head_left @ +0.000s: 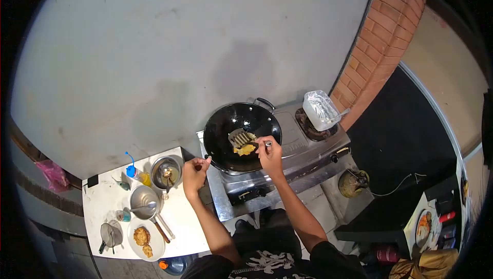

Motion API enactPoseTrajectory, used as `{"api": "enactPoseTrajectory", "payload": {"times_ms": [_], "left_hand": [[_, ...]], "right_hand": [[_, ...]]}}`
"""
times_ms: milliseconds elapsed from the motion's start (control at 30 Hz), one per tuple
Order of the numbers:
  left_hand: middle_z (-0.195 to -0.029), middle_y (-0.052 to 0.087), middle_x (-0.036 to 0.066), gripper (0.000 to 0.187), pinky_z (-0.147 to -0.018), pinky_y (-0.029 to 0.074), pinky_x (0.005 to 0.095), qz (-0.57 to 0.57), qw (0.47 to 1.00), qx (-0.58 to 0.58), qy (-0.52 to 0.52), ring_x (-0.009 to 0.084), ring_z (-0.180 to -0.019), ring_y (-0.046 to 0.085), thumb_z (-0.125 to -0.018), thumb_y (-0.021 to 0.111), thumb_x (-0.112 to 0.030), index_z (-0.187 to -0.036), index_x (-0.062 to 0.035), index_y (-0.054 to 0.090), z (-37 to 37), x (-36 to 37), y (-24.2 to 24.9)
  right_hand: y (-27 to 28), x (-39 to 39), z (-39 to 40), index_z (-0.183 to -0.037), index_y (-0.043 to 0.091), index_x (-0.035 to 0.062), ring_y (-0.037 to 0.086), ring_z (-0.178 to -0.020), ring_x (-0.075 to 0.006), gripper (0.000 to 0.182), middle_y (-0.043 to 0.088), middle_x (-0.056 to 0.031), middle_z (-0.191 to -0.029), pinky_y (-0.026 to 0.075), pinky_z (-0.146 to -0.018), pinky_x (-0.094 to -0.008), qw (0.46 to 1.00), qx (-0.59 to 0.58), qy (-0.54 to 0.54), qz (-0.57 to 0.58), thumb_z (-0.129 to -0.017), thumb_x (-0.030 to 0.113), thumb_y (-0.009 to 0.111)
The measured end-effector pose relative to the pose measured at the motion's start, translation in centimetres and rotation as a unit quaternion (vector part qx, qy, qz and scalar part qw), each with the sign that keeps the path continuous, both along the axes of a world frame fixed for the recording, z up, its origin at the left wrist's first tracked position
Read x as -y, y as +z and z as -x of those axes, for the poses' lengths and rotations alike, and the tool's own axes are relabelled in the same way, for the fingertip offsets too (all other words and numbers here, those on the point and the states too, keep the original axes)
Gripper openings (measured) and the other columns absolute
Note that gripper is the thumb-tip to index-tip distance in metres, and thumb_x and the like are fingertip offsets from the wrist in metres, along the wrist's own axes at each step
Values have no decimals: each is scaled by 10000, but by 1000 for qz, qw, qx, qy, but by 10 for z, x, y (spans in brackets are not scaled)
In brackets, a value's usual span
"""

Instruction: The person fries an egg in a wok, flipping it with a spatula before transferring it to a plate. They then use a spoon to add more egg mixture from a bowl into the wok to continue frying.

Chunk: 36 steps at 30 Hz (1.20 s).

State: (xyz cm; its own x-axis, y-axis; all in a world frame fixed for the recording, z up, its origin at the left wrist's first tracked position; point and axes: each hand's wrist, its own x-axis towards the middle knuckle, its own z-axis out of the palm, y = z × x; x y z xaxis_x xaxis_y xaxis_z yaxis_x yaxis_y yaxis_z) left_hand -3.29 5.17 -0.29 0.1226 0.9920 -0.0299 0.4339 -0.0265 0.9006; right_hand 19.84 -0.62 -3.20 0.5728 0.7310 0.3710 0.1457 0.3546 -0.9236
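A black wok (pixel 218 119) sits on the left burner of a steel gas stove (pixel 308 158). Inside it lies a yellow-brown piece of frying food (pixel 245 150). My right hand (pixel 270 156) is closed around the handle of a slotted spatula (pixel 239 137), whose metal head is in the wok against the food. At the wok's lower left edge, my left hand (pixel 196 175) has its fingers pinched together on the wok's side handle, which is mostly hidden by the fingers.
A clear plastic container (pixel 321 110) rests over the right burner. On the white table (pixel 182 222) at left are a plate (pixel 158 249) with fried pieces (pixel 142 237), metal bowls (pixel 145 197), a blue-capped bottle (pixel 132 171) and a strainer (pixel 109 234). Brickwork (pixel 370 48) borders the right.
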Motion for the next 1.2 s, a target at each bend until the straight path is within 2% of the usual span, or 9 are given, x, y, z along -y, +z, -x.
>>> {"api": "enactPoseTrajectory", "payload": {"times_ms": [100,167,300,500,767,967,1100,1200], "left_hand": [[-610,624,64,320,-542,444,278,-54,997,15,-59,100,-551,549,-826,737,-258,-800,53,669,5,-15,-22],[-595,602,48,313,-539,437,273,-53,996,14,-65,94,-550,536,-827,737,-253,-801,51,670,9,-19,-35],[-587,588,40,331,-524,423,273,-11,994,23,-103,92,-532,513,-836,725,-276,-794,47,668,14,-22,-29],[-628,645,117,340,-582,470,312,-42,995,-16,-88,154,-564,595,-818,734,-293,-787,40,675,9,-28,-31],[-668,648,165,371,-636,498,377,7,992,-105,-68,304,-634,655,-783,753,-348,-751,13,675,-4,-14,-37],[-672,652,167,382,-667,510,391,-6,994,-109,-29,344,-675,660,-753,775,-357,-753,12,679,-12,-8,-45],[-680,656,171,375,-671,513,388,-5,994,-110,-26,343,-680,662,-744,782,-349,-753,12,683,-10,-10,-53],[-691,658,175,370,-665,513,385,9,995,-94,-31,339,-689,666,-734,792,-342,-754,11,686,-10,-11,-56]], "right_hand": [[8,4,-3,-923,574,0,541,-644,-41,34,611,-26,-780,426,-540,-200,1000,22,-5,-1,-925,14,542],[9,9,-7,-923,576,0,541,-645,-41,35,617,-27,-792,426,-538,-200,999,35,-6,13,-924,14,543],[11,15,-14,-920,597,2,536,-651,-33,54,635,-15,-830,423,-543,-194,999,26,6,21,-909,-6,544],[16,26,-28,-908,628,-17,559,-670,-51,122,645,-37,-830,450,-581,-198,999,9,41,14,-869,-61,521],[2,21,-26,-918,623,-14,599,-632,-79,87,624,-43,-784,468,-507,-219,997,19,48,65,-890,12,545],[-8,-1,-31,-905,614,-16,618,-630,-91,67,622,-41,-779,480,-511,-221,996,33,50,62,-886,17,559],[-17,-15,-32,-902,604,-20,620,-630,-98,63,625,-46,-774,485,-523,-226,998,37,30,46,-891,13,551],[-22,-17,-33,-893,592,-27,621,-623,-103,62,626,-54,-766,487,-528,-231,995,45,40,79,-898,18,550]]}}
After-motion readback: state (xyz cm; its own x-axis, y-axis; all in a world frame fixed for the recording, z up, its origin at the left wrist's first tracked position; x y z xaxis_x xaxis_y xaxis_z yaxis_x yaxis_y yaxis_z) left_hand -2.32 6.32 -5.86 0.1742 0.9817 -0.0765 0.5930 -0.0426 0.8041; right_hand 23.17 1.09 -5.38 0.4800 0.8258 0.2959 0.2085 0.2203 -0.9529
